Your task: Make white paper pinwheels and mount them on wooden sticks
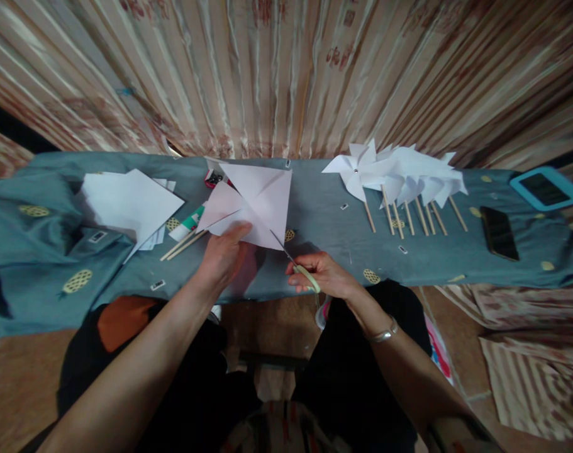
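A square of white paper [267, 198] is held up over the table by my left hand [227, 251], which pinches its near edge. Slits run inward from some of its corners. My right hand [321, 272] grips a pair of scissors [305, 275] with pale green handles. Their blades meet the paper at its near right corner. Behind the paper's left side lie wooden sticks [185, 245], a green and white tube [192, 220] and a small red and black item [214, 178], all partly hidden.
White paper pinwheels [356, 171] on sticks lie in a row to the right. Farther right are a dark phone [499, 233] and a blue-framed tablet [545, 189]. Loose white sheets [130, 201] are stacked at left on the blue-green tablecloth [324, 226]. A curtain [286, 75] hangs behind.
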Available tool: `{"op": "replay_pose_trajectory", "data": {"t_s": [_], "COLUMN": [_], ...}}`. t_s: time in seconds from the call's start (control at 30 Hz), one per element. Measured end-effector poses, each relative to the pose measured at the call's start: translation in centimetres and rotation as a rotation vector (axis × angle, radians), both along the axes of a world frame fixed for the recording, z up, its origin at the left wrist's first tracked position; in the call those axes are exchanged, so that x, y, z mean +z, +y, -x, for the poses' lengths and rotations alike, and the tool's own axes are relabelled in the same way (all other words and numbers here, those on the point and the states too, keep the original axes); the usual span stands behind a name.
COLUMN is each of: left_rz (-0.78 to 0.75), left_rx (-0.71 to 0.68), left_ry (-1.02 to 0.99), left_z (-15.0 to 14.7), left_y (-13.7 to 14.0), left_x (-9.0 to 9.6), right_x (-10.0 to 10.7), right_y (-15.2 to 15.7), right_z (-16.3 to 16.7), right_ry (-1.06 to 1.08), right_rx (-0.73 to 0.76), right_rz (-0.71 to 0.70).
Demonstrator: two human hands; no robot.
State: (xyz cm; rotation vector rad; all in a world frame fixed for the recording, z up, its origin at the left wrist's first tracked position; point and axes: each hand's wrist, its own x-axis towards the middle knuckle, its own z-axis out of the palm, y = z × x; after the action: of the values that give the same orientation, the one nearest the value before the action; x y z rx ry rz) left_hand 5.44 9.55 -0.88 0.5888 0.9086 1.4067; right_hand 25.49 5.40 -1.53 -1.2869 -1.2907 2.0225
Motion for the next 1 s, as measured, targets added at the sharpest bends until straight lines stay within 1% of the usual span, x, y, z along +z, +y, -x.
{"op": "replay_pose_trajectory", "data": {"t_s": [0.1, 0.23, 0.4, 0.53, 0.7, 0.83, 1.0], "left_rz": [-0.015, -0.019, 0.005, 0.054, 0.066, 0.086, 0.072], "left_rx": [0.012, 0.035, -0.010, -0.052, -0.059, -0.075, -0.063], "left_ry": [-0.028, -0.002, 0.006, 0.021, 0.052, 0.083, 0.062], "left_z": [-0.2, -0.4, -0.6, -0.9, -1.5, -1.7, -1.6], "left_y": [-0.1, -0.2, -0.5, -0.9, -1.3, -1.5, -1.5], "left_x": [0.2, 0.4, 0.5, 0.3, -0.1, -0.1, -0.2], "right_x": [0.0, 0.0, 0.1, 0.1, 0.2, 0.3, 0.3], "right_y": [0.0, 0.0, -0.1, -0.1, 0.0, -0.1, -0.1], "right_z": [0.0, 0.0, 0.0, 0.0, 0.0, 0.0, 0.1], "right_ry": [-0.005, -0.003, 0.015, 0.017, -0.003, -0.013, 0.000], "right_rx": [-0.001, 0.026, 0.042, 0.042, 0.037, 0.020, -0.018], "right_rz": [-0.014, -0.041, -0.067, -0.080, -0.102, -0.093, -0.052]}}
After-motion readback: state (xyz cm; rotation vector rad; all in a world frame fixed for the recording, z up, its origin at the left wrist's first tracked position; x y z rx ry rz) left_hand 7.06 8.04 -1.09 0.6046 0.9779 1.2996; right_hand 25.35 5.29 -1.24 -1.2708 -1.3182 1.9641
